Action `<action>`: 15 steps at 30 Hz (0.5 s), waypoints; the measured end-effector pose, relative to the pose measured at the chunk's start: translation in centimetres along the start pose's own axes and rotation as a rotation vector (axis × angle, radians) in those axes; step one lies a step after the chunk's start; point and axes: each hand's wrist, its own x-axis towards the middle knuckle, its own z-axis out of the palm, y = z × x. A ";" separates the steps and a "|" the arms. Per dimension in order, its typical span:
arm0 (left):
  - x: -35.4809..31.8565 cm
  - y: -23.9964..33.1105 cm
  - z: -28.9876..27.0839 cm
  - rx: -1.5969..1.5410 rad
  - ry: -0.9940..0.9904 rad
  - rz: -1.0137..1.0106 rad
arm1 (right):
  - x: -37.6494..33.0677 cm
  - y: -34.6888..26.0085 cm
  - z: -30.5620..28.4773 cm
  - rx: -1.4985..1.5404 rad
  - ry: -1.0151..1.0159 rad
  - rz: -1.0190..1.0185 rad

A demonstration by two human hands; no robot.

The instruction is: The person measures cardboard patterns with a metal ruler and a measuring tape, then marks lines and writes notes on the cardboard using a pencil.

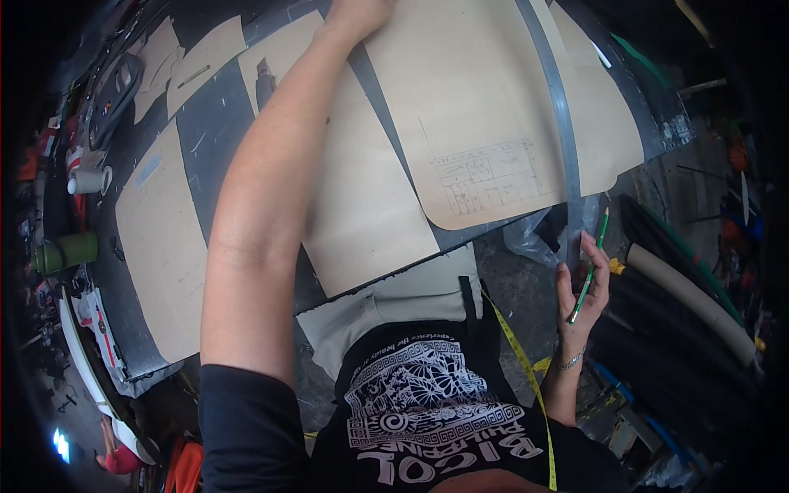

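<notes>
left hand (pixel 355 12) reaches far across the dark desk (pixel 209 131), pressing flat on a tan paper pattern (pixel 477 107) to pin it. right hand (pixel 585 283), fingers closed on a green pencil (pixel 590 264), steadies the near end of a long grey ruler (pixel 563 140) lying over the pattern.

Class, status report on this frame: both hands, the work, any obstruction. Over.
Left hand flat on tan paper pattern. Right hand holds green pencil, fingers on long metal ruler. Nothing in the way.
</notes>
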 end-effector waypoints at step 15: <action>-1.0 1.1 1.3 -0.096 0.097 0.057 | -1.1 -4.3 0.1 0.043 -0.097 -0.074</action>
